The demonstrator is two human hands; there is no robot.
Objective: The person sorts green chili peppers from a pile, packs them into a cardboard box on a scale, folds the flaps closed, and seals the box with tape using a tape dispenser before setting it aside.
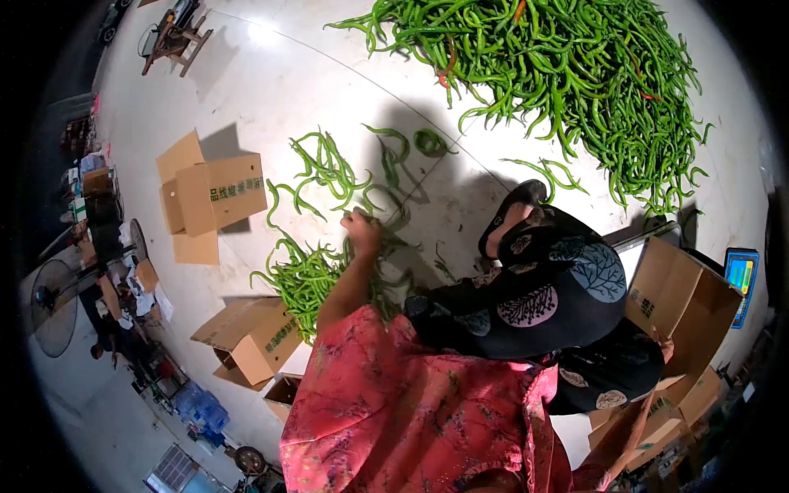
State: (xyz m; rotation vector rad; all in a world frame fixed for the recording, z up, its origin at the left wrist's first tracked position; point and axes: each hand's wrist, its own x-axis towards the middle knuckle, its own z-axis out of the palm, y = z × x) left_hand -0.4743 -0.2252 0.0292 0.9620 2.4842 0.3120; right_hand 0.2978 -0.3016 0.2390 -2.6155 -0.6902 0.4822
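My left hand reaches down to the floor among loose green chili peppers, its fingers bent together. A pepper lies right by the fingertips; whether they grip it I cannot make out. Below and to the left of this hand is a denser heap of green peppers. My right arm extends at the lower right toward an open cardboard box. Its hand shows only as a small patch beside the box and my trouser leg, with the fingers hidden.
A large pile of green peppers, with a few red ones, spreads at the upper right. Open cardboard boxes stand on the left, another box below. A lit blue display is at far right, a fan far left.
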